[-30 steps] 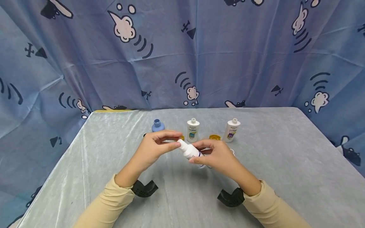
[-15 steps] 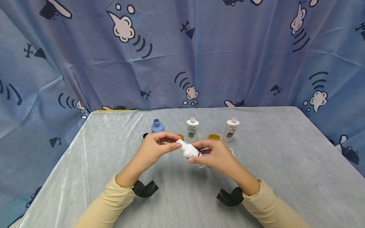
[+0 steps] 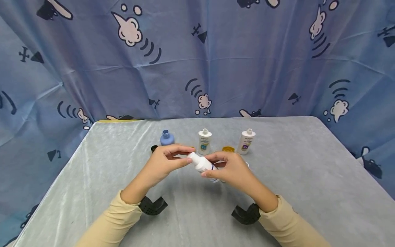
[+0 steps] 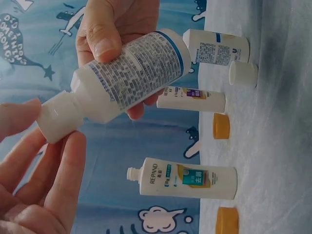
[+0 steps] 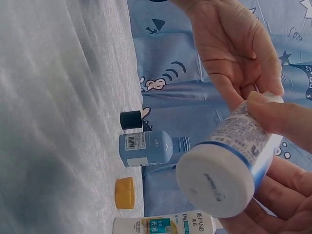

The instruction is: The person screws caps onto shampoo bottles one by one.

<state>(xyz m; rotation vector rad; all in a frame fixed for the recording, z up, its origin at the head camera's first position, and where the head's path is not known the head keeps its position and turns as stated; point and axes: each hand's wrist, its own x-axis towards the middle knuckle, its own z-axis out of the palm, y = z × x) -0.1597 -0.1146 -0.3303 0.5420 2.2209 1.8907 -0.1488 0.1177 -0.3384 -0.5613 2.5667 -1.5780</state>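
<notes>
My right hand (image 3: 232, 171) grips the body of a white bottle (image 3: 206, 167), which is tilted and held above the table. Printed text and a blue band near its base show in the left wrist view. With thumb and fingertips, my left hand (image 3: 162, 164) pinches the white cap (image 4: 61, 117) at the bottle's neck. The cap covers the neck; how tightly it sits, I cannot tell. In the right wrist view the bottle's white base (image 5: 214, 183) faces the camera.
Behind the hands stand a blue uncapped bottle (image 3: 167, 138) with a black cap (image 5: 130, 120) beside it, and two white uncapped bottles (image 3: 204, 141) with yellow caps (image 4: 221, 126) nearby. Another white bottle (image 4: 219, 48) and a white cap (image 4: 243, 74) are at the right. A patterned curtain (image 3: 172, 61) hangs behind.
The head view has turned slightly to the right, so everything shifts a little leftward in it. Both hands keep their hold on the bottle and its cap.
</notes>
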